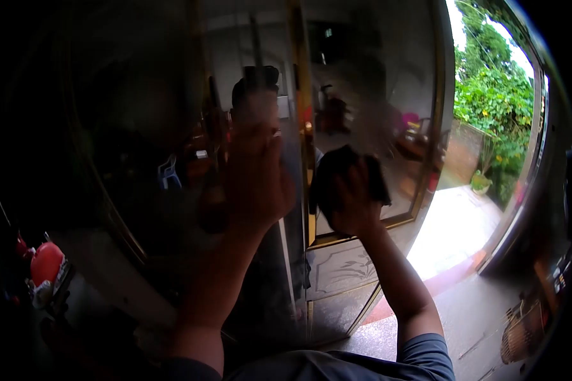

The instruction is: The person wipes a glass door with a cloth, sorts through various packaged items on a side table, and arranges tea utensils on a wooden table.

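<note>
My right hand [357,206] presses a dark cloth [326,178] against the glossy, gold-framed panel of the right door [368,120]; its fingers spread over the cloth. Smears show on the shiny surface above it. On the dark glossy left door [152,127], close to the gold-trimmed edge, my left hand [258,187] rests with fingers stretched upward and nothing visible in it. Shadow makes its fingertips hard to make out. Both panels mirror the room, including a person's head and a small chair.
To the right, an open doorway gives onto a bright paved area with a potted plant [480,183] and green bushes [496,95]. A woven basket [523,331] stands on the floor at lower right. A red rounded object [47,263] is at far left.
</note>
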A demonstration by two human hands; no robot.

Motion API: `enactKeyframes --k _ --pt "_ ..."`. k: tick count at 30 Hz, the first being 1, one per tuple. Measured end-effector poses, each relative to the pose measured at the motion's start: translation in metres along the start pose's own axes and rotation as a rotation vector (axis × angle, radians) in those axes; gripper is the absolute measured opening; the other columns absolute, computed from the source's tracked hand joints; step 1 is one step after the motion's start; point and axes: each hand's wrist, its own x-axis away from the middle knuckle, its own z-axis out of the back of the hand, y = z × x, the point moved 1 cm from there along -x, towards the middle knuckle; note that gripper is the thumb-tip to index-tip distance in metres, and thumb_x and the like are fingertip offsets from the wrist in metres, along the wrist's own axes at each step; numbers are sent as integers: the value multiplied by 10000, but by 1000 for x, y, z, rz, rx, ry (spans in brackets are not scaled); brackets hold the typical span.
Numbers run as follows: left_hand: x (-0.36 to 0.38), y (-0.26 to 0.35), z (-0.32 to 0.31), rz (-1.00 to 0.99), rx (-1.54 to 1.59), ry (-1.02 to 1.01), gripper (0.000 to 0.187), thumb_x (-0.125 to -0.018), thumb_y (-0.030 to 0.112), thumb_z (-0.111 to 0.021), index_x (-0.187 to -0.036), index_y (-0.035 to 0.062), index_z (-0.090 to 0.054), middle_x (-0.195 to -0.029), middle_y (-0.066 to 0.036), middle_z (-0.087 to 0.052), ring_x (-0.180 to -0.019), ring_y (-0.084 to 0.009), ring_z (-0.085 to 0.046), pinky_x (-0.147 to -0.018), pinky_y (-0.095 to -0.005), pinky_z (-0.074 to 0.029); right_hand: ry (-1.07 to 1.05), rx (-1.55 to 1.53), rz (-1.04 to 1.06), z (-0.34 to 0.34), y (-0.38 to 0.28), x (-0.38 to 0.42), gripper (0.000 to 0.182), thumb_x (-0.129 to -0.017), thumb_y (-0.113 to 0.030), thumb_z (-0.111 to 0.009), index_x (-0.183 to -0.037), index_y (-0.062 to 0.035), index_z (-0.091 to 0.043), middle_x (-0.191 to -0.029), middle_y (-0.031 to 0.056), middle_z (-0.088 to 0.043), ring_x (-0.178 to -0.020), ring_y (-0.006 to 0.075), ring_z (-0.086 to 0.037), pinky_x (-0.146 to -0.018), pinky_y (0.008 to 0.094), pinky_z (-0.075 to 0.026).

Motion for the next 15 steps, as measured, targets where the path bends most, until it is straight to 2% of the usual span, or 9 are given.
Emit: enactKeyframes --k 1,3,5,7,8,9,11,12,15 --pt "2 1 -5 -10 7 65 367 -807 76 -579 -1152 -43 -620 -1297 -219 -547 -1260 -393 -491 -1091 -527 -386 -6 -47 -86 -2 6 -11 522 -898 -365 -598 -1341 -89 -603 -1415 218 -508 -1372 486 -418 -1117 582 -331" --pt "7 0 -16 16 54 123 394 -796 107 -600 -1167 -25 -605 -1275 -225 -541 -1258 -405 -486 -1071 -525 -406 152 -20 -95 0 17 -63 612 -897 -347 -599 -1447 -96 -500 -1474 245 -445 -1420 486 -357 -1081 587 -388" --pt "13 1 -16 11 25 166 395 -780 110 -609 -1157 -7 -611 -1264 -222 -535 -1248 -411 -489 -1059 -519 -417 185 20 -151 -2 15 -135 644 -884 -324 -622 -1469 -105 -465 -1510 221 -421 -1443 441 -341 -1034 558 -453" --pt "20 -4 -19 7 144 158 429 -904 183 -542 -1303 27 -530 -1389 -219 -446 -1326 -416 -434 -1112 -533 -362 275 34 -80 -13 3 -200 652 -851 -297 -663 -1447 -97 -491 -1529 185 -413 -1459 388 -338 -984 512 -505" --pt "21 -7 -20 6 202 162 447 -966 220 -508 -1376 45 -489 -1451 -218 -401 -1365 -418 -406 -1139 -540 -335 293 -50 -94 -2 -14 -232 655 -863 -284 -643 -1455 -67 -466 -1545 208 -381 -1453 402 -332 -1031 530 -466" --pt "17 -9 -17 -20 267 159 438 -969 235 -507 -1365 47 -497 -1454 -219 -395 -1362 -420 -406 -1134 -538 -338 313 -136 -103 8 -31 -257 658 -876 -270 -624 -1463 -37 -441 -1561 231 -349 -1446 416 -326 -1079 547 -428" --pt "14 -12 -9 -50 337 168 421 -976 261 -503 -1341 50 -513 -1457 -221 -387 -1355 -423 -405 -1125 -534 -343 229 -12 -175 13 -58 -273 654 -874 -270 -622 -1463 -52 -443 -1555 214 -368 -1456 400 -310 -1084 538 -426" --pt "16 -13 -6 -55 344 176 414 -979 273 -501 -1328 51 -521 -1456 -222 -385 -1350 -424 -406 -1120 -532 -346 286 -180 -58 6 -60 -268 645 -879 -288 -607 -1463 -65 -446 -1552 211 -375 -1458 392 -310 -1102 518 -415" --pt "39 -17 10 -57 257 204 390 -985 292 -494 -1284 46 -545 -1441 -224 -398 -1335 -420 -410 -1105 -524 -352 122 -169 58 -20 -83 -207 618 -862 -338 -643 -1428 -122 -522 -1541 156 -411 -1474 343 -328 -1049 550 -440"
